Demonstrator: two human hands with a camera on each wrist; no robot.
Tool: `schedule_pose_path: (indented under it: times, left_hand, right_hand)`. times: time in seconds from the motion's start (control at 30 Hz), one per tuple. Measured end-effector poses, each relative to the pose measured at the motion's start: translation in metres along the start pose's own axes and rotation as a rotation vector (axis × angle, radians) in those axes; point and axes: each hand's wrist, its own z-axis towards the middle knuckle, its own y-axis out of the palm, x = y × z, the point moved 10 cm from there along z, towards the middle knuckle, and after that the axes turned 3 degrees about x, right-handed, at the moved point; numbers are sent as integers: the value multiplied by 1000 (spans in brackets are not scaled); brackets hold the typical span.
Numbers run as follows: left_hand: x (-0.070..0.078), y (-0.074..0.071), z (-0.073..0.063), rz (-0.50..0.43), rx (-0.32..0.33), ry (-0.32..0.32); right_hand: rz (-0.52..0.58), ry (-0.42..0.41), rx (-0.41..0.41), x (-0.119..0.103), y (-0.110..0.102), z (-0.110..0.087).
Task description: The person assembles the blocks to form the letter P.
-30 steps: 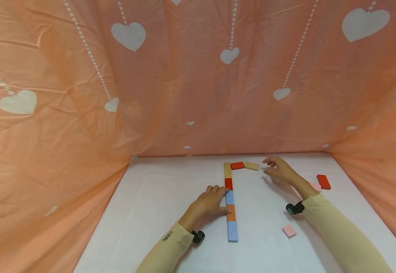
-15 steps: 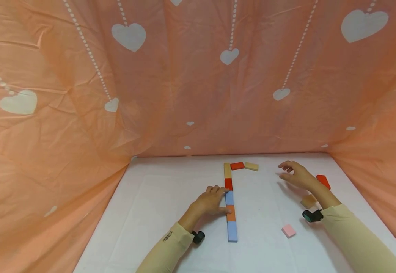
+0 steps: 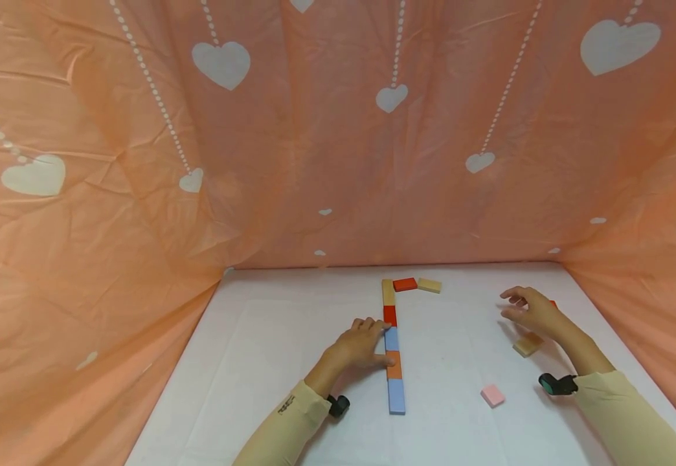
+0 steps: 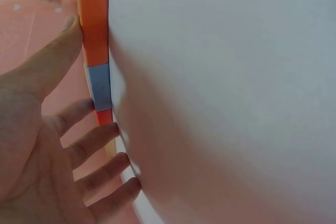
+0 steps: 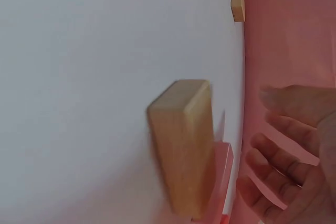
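A line of flat blocks runs toward me in the head view: natural wood (image 3: 388, 292), red (image 3: 390, 316), blue (image 3: 392, 338), orange (image 3: 394, 366) and blue (image 3: 396, 397). My left hand (image 3: 359, 343) lies along its left side, fingers relaxed. The thumb touches the orange block (image 4: 94, 24), and the index fingertip reaches the upper blue block (image 4: 101, 87). My right hand (image 3: 531, 308) hovers on the right with loosely bent fingers and nothing in them. Just below it lies a loose wooden block (image 3: 528, 345), large in the right wrist view (image 5: 181, 150).
From the line's far end, a red block (image 3: 405, 285) and a wooden block (image 3: 429, 285) extend rightward. A pink block (image 3: 493, 395) lies nearer me. Another pink block (image 5: 222, 177) sits behind the loose wooden one. Orange cloth (image 3: 338, 162) hangs around the white table (image 3: 268, 336).
My right hand has moved right and toward me, away from the far wooden block, uncovering the loose wooden block and now mostly covering the red one at right. My left hand stays put.
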Motion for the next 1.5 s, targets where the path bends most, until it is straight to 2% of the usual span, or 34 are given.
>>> schedule_pose_path:
  times: [0.47,0.93,1.13,1.5]
  left_hand:
    - [3,-5,-4,-13,1,1]
    - [4,-3,-4,-19,-3,-7]
    - [5,-4,-5,-22,-1,-8]
    - [4,-7,-6,-28,1,-15]
  right_hand:
    - [-38,44,25,9,-1,-35]
    - [-51,195,33,28,-1,-70]
    - [-61,216,42,30,-3,-77]
    - [-52,267,-5,34,5,-79]
